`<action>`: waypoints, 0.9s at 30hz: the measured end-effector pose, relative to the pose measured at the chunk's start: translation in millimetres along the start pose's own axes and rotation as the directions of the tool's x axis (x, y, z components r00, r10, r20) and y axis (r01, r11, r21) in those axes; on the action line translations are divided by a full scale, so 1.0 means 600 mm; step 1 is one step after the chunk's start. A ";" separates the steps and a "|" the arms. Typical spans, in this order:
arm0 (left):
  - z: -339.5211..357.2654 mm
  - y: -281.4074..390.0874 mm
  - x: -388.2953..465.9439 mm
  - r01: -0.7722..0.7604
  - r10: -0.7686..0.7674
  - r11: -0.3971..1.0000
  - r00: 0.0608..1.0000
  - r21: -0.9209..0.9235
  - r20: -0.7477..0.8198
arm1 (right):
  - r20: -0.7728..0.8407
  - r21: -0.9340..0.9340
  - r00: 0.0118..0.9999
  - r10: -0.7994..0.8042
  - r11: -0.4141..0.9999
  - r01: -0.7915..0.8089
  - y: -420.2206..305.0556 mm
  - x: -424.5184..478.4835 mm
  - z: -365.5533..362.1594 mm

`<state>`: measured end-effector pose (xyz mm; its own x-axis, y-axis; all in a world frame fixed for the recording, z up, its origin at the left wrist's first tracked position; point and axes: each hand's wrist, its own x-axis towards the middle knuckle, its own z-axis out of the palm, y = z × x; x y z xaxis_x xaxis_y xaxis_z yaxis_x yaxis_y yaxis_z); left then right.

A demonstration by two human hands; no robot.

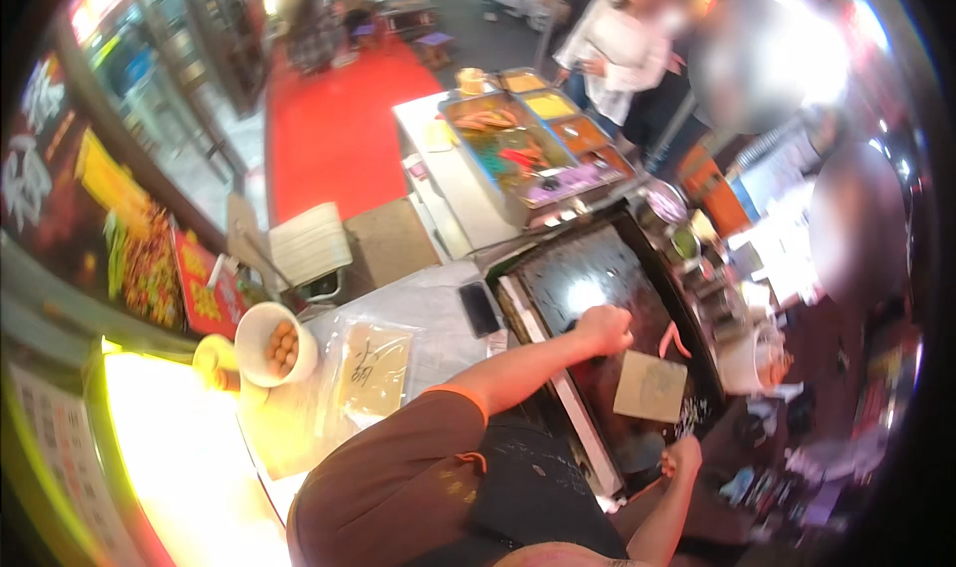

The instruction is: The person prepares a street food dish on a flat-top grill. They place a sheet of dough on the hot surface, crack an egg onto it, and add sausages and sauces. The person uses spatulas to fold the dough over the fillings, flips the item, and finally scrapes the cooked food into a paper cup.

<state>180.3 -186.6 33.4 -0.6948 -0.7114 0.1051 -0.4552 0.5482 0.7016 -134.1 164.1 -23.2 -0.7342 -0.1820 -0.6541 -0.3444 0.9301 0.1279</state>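
Observation:
A square flatbread or pancake sheet (650,386) lies on the dark griddle (553,268) in front of me. Just above it, over the griddle, is my left hand (606,330), its fingers curled; whether something is in them cannot be told. My right hand (681,456) is curled like a fist at the near right edge, below chopped white and green bits (693,416). A grey, blade-like shape (642,451) shows beside it, but blur hides whether the hand grips it. A split pink sausage (674,340) lies to the right of the left hand.
Left of the griddle are a phone (479,309), a plastic-wrapped stack of sheets (376,365) and a white bucket of eggs (275,344). Compartmented food trays (515,145) stand beyond. Along the right are containers and a white tub (749,358). A person (616,52) stands past the trays.

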 end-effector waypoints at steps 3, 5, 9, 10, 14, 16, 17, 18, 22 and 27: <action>-0.011 -0.013 -0.010 0.034 -0.034 0.999 0.999 -0.004 -0.023 | -0.006 0.165 0.997 -0.082 0.983 0.082 -0.028 -0.022 -0.015; -0.012 -0.015 -0.010 0.035 -0.035 0.999 0.999 -0.008 -0.039 | -0.032 0.111 0.993 -0.110 0.987 0.113 -0.040 -0.031 -0.026; -0.003 -0.018 -0.004 0.017 -0.018 1.000 0.999 -0.013 -0.049 | -0.044 0.120 0.994 -0.101 0.987 0.105 -0.054 -0.058 -0.032; 0.002 -0.020 -0.001 0.007 -0.007 1.000 0.998 0.013 -0.069 | -0.052 0.104 0.993 -0.104 0.989 0.109 -0.057 -0.060 -0.034; 0.004 -0.020 0.002 0.012 -0.012 1.000 0.999 -0.005 -0.047 | -0.018 0.088 0.998 -0.067 0.994 0.068 -0.047 -0.052 -0.034; 0.006 -0.023 0.003 0.021 -0.021 1.000 0.999 -0.012 -0.040 | 0.010 0.098 0.999 -0.049 0.994 0.047 -0.047 -0.046 -0.033; 0.006 -0.025 0.005 0.016 -0.016 1.000 0.999 -0.006 -0.040 | 0.010 0.107 0.999 -0.046 0.993 0.045 -0.044 -0.044 -0.033; 0.007 -0.026 0.007 0.012 -0.012 1.000 0.999 -0.002 -0.038 | 0.012 0.114 0.999 -0.041 0.993 0.040 -0.041 -0.044 -0.033; 0.008 -0.024 0.009 0.008 -0.008 1.000 0.999 -0.005 -0.053 | -0.015 0.091 0.998 -0.068 0.994 0.069 -0.046 -0.054 -0.031; 0.011 -0.028 0.019 0.003 -0.006 0.999 0.998 -0.044 -0.065 | -0.040 0.057 0.995 -0.091 0.994 0.093 -0.066 -0.095 -0.041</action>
<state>176.4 -201.0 18.1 -0.6541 -0.7421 0.1464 -0.4328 0.5260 0.7321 -93.2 130.0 27.6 -0.7226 -0.2787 -0.6325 -0.3778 0.9256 0.0238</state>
